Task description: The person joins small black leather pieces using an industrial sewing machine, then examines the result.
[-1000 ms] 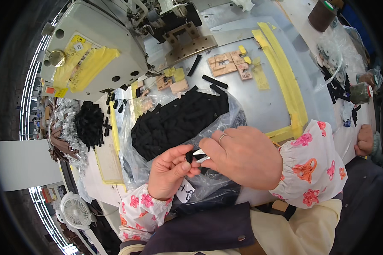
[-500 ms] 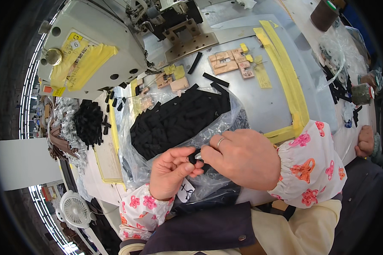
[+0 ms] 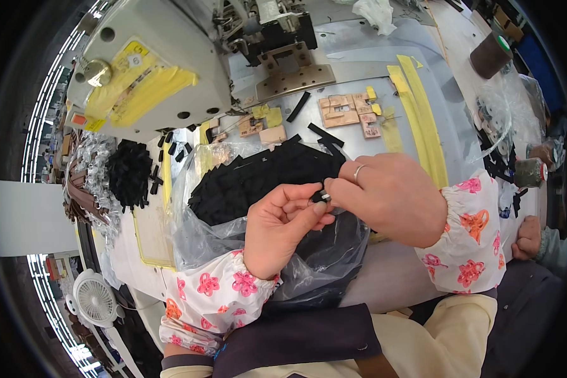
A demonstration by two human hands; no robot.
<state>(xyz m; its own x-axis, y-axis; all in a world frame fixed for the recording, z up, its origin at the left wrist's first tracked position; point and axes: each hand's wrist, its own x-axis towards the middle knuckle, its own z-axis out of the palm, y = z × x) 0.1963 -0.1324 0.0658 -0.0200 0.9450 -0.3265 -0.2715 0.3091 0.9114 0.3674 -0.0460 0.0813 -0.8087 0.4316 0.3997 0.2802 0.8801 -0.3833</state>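
Observation:
My left hand pinches a small black fabric strip between thumb and fingertips. Bent over, the strip shows a shiny silvery piece at its fold, too small to make out. Closed on the strip's other side, my right hand wears a ring and hides part of it. Both hands hover over the near right part of a clear plastic bag. Inside that bag lies a large heap of black strips. Two loose strips lie just beyond the heap, one of them a black strip near the machine plate.
A sewing machine stands at the far left. Past the bag are wooden blocks and yellow tape. Leftward sit a black bundle and silvery hardware on brown straps. At right are a thread cone and another person's hand.
Both hands have moved up and to the right in the picture, still pinching the black strip. The view has shifted slightly.

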